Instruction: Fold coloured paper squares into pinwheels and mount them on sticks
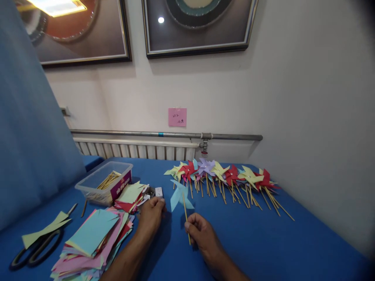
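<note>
**Blue pinwheel held by its stick**

Nearest, the right hand is closed, thumb and fingers pinching the stick of a pale blue pinwheel. Its paper head sits just ahead of the hand, low over the blue worktop. The left hand lies palm down beside it with fingers curled; whether it grips anything cannot be told. Its fingertips are just short of a small box.

Left of that forearm lies a paper stack of mixed colours. Further left are scissors with a green strip across them. Behind the stack stands a clear tub holding sticks.

Farther back, a row of made pinwheels lies near the wall, sticks pointing toward the person. Behind it runs a radiator, with a pink note on the wall above.
</note>
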`<state>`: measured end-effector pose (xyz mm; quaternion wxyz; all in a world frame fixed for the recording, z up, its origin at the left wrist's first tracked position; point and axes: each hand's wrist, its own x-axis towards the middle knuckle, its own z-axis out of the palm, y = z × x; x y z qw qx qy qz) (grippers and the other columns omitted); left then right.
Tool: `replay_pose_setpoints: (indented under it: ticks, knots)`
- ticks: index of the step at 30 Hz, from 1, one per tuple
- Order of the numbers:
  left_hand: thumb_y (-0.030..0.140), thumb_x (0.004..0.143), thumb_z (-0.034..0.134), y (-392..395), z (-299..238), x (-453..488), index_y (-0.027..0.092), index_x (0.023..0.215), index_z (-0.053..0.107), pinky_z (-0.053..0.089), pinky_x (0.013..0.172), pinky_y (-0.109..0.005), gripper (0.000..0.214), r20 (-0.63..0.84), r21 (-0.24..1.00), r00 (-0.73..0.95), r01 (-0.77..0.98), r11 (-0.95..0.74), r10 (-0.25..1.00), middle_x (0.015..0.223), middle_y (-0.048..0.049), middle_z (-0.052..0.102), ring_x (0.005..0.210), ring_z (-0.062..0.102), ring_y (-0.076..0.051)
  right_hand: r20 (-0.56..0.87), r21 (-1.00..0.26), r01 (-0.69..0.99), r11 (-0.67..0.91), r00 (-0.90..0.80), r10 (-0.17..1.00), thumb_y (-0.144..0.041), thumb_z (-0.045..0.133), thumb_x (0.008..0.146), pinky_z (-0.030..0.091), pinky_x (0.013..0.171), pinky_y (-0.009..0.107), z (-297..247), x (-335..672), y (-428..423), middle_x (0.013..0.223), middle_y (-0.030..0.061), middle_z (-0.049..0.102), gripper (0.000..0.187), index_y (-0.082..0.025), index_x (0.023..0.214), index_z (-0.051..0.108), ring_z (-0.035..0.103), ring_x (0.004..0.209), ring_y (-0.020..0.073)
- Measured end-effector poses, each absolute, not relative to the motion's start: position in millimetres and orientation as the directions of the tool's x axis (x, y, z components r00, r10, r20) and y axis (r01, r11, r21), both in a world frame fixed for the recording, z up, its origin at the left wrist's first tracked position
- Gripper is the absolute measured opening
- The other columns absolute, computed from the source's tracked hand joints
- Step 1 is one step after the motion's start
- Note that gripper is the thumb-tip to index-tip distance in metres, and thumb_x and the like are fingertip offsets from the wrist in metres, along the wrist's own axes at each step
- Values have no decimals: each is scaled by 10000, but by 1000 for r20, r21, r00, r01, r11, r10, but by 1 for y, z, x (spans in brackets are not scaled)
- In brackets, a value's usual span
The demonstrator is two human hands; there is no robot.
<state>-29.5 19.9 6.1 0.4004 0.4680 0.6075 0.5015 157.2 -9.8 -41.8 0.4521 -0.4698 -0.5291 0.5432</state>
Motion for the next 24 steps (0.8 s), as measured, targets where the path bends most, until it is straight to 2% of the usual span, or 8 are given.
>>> replay_pose_setpoints:
  ticks: [5, 13, 24]
  knots:
    - [252, 909, 535, 18, 12, -28, 211, 620, 591, 322, 520, -249, 297, -36, 982, -251, 173, 81, 967, 591, 8, 635, 489, 536, -136, -18, -999, -40, -24, -145, 989, -527, 735, 740, 323, 502, 246, -41, 157, -10, 530, -105, 446, 360, -263, 723, 492, 378, 476, 98]
    - [210, 915, 536, 17, 15, -26, 208, 600, 584, 320, 508, -240, 318, -44, 984, -256, 156, 86, 966, 570, 11, 617, 484, 532, -132, -20, -999, -40, -26, -165, 986, -511, 757, 778, 330, 516, 248, -35, 158, -14, 517, -106, 454, 360, -259, 735, 504, 390, 477, 100]
    - [244, 912, 559, 18, 10, -27, 213, 592, 576, 342, 528, -240, 323, -22, 981, -250, 182, 69, 968, 566, 15, 613, 487, 544, -132, -24, -999, -43, -32, -163, 986, -515, 747, 779, 318, 507, 240, -38, 157, -12, 511, -110, 442, 361, -257, 733, 500, 381, 479, 97]
